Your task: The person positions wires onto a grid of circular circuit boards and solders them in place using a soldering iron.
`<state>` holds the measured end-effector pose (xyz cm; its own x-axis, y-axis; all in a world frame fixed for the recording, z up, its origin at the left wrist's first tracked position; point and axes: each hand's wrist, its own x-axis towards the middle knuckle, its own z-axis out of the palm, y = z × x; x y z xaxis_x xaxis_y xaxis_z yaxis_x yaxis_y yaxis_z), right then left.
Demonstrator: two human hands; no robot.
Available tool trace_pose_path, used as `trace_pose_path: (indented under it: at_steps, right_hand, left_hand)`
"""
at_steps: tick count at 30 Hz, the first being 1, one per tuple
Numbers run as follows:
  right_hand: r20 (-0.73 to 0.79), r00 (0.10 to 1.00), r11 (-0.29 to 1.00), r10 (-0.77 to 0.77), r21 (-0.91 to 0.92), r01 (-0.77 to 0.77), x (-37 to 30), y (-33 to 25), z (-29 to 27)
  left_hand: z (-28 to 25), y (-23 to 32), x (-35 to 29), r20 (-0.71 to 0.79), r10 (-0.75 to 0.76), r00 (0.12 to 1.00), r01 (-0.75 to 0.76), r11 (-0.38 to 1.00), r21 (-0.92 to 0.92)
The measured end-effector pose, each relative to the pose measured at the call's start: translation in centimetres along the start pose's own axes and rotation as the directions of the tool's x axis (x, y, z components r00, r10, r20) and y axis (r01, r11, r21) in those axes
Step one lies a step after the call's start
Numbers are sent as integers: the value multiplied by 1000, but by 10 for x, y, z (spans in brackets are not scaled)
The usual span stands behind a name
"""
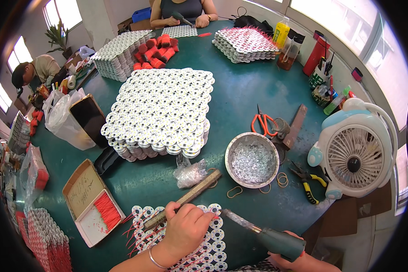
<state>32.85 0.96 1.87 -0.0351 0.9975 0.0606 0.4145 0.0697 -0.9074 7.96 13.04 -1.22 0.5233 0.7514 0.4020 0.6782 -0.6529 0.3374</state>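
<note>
My left hand (185,229) is closed over a sheet of round white circuit boards (218,246) with red wires on it. At its right side, thumb and finger pinch what looks like a red wire (215,217) at the sheet's upper right corner. Its other fingers rest against a long, worn bar (199,186) lying slantwise across the sheet. In my right hand (289,258) is a soldering iron (276,240) with a dark green handle, its tip close to that same corner. Left of the sheet, short red wires (108,211) fill part of an open cardboard box (84,190).
A tall stack of circuit board sheets (161,109) stands ahead. Around the right side are a bowl of clear small pieces (229,165), orange-handled scissors (264,124), pliers (310,186) and a fan (356,152). A co-worker (183,11) sits across the green table (240,95).
</note>
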Motion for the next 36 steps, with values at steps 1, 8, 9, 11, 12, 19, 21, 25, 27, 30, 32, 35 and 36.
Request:
trace_pose_path:
  at_steps: [1, 8, 9, 11, 12, 19, 21, 25, 27, 30, 32, 35, 36]
  right_hand:
    - [-5, 985, 979, -175, -110, 173, 1, -1, 0]
    - [204, 968, 962, 148, 198, -189, -33, 17, -14]
    - [129, 983, 978, 132, 143, -150, -43, 24, -12]
    - [57, 993, 990, 108, 90, -113, -43, 26, -9]
    - [59, 997, 996, 43, 73, -47, -38, 23, -7]
    - [20, 998, 998, -55, 41, 54, -34, 19, -1]
    - [44, 988, 984, -151, -85, 154, -25, 14, 0]
    - [82, 997, 993, -7, -120, 16, -30, 12, 4]
    - [80, 997, 996, -3, -88, 10, -30, 14, 5]
    - [82, 997, 998, -5, -62, 10, -25, 11, 6]
    - [84, 996, 997, -10, -69, 16, -24, 10, 6]
    - [108, 992, 997, 58, -63, -52, -26, 12, 5]
    - [158, 987, 993, 36, -121, -17, -25, 12, 4]
  left_hand:
    - [0, -1, -1, 3, 13, 1000, -13, 1000, 2]
    - [-8, 2, 2, -1, -43, 999, 43, 998, -35]
    - [-10, 5, 2, -31, -52, 998, 51, 998, -31]
    - [-14, 9, -4, -20, -49, 999, 49, 999, 1]
    - [-15, 10, -7, -11, -44, 999, 44, 999, 30]
    - [-9, 15, -21, 24, -54, 998, 51, 995, 83]
    - [-5, 13, -21, -20, -36, 999, 37, 998, 58]
    - [-3, 11, -21, -32, -33, 999, 35, 999, 38]
    - [-3, 10, -22, -24, -25, 999, 26, 998, 48]
    - [-1, 9, -22, -34, -24, 999, 26, 999, 36]
    - [-1, 9, -23, -37, -27, 999, 28, 999, 36]
    - [0, 9, -23, -41, -26, 999, 27, 999, 38]
    - [0, 8, -23, -44, -24, 999, 26, 999, 39]
